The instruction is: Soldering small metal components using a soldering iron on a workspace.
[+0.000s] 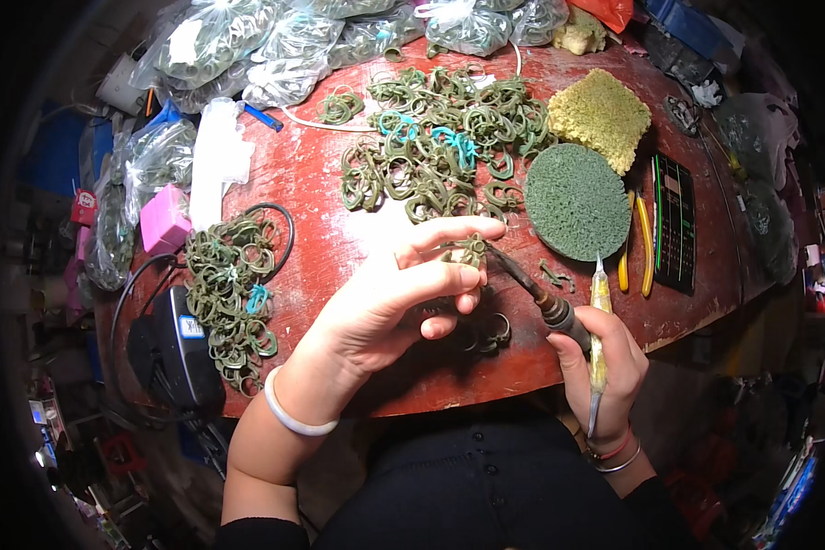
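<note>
Nearest, the right hand [605, 353] gripped a heated iron tool [533, 291] plus a yellow-handled pick [599, 330]; left hand [399, 298] pinched a small green wax ring [472, 249] at mid-table. Tip met ring; light, brief contact seemed wise. Farther off lay the ring pile [440, 137].

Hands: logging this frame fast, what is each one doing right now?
Left hand: fingers pinch a small green ring piece.
Right hand: closed on a soldering iron and a yellow tool.

Red worktable [339, 247] w/ green ring piles [440, 137], round green pad [577, 200], yellow sponge [600, 115], pliers [637, 243].
</note>
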The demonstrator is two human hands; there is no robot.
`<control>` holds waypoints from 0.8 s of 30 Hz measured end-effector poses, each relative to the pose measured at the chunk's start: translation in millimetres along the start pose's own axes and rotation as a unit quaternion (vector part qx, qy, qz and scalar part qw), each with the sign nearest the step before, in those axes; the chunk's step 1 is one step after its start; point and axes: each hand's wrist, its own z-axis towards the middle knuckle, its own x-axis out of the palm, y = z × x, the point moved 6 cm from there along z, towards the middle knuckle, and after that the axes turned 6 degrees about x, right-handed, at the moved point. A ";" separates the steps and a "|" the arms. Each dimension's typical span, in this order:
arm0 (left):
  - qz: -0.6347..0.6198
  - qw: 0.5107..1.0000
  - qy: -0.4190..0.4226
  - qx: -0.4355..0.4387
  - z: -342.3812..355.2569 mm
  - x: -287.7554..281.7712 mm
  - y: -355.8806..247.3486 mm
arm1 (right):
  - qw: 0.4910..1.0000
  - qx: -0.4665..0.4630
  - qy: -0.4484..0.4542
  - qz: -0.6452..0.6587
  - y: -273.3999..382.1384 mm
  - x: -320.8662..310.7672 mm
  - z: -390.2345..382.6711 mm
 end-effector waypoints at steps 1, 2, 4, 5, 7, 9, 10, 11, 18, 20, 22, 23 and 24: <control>0.000 1.000 -0.002 0.001 -0.4 -0.7 -0.2 | 1.000 -0.001 -0.010 0.003 -0.3 -0.3 -0.2; 0.002 1.000 -0.005 0.002 -0.7 -1.4 -0.3 | 1.000 -0.001 -0.019 0.005 -0.7 -0.8 -0.5; 0.004 1.000 -0.006 0.002 -0.8 -1.4 -0.9 | 0.999 0.004 -0.034 0.012 -4.9 -2.1 -2.9; 0.002 1.000 -0.007 -0.001 -0.5 -0.9 -1.1 | 0.999 0.009 -0.049 0.018 -6.9 -4.7 -3.6; 0.001 1.000 -0.007 -0.003 -0.1 -0.2 -1.7 | 0.998 0.023 -0.054 0.025 -8.2 -8.3 -1.6; -0.011 1.000 -0.002 -0.008 0.9 -0.1 -1.1 | 0.995 0.057 -0.051 0.064 -14.6 -10.9 0.5; -0.011 1.000 0.000 -0.008 1.5 0.6 -1.3 | 0.995 0.057 -0.053 0.063 -11.9 -13.0 4.4; -0.008 1.000 -0.002 -0.015 1.9 0.9 -0.9 | 0.991 0.070 -0.042 0.108 -8.9 -14.3 11.6; 0.004 1.000 -0.008 -0.003 2.4 0.6 -0.6 | 0.959 0.086 0.101 0.252 20.2 -11.0 56.6; 0.003 1.000 -0.019 -0.006 0.1 -3.8 -0.5 | 0.966 0.043 0.107 0.230 20.9 -3.6 65.0; -0.001 1.000 -0.025 -0.011 -0.2 -5.5 0.4 | 0.974 0.016 0.108 0.199 31.4 -1.2 75.2; -0.009 1.000 -0.020 -0.008 1.1 -4.1 0.7 | 0.972 0.010 0.119 0.200 36.2 0.6 78.0; -0.017 1.000 -0.015 -0.006 2.3 -2.5 0.9 | 0.971 0.004 0.130 0.201 38.7 1.8 80.6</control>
